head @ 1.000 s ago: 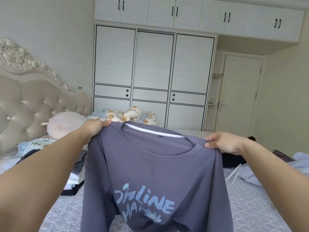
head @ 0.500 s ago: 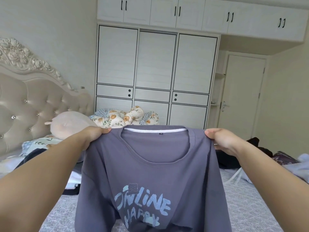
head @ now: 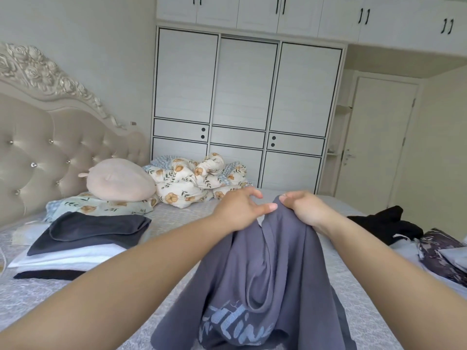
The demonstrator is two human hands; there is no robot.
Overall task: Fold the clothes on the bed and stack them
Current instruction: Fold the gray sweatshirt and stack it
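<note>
Two hands are brought together at 12 o'clock: the grey T-shirt point(head: 273, 281) is gripped at its top by the right hand point(head: 307, 210), while the left hand point(head: 238, 210) is loosened, fingers spread, thumb touching the fabric. Pale blue lettering is creased, unreadable; earlier "ONLINE" was seen, shoulders held wide. Folded clothes point(head: 75, 246) are stacked on the bed point(head: 63, 301) at 9 o'clock.

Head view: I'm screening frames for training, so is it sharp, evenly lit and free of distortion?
Head view: soft even daylight, no glare; wardrobe lines bow from wide-angle distortion; forearms loom large near the lens; the printed lettering on the grey T-shirt looks slightly soft.
</note>
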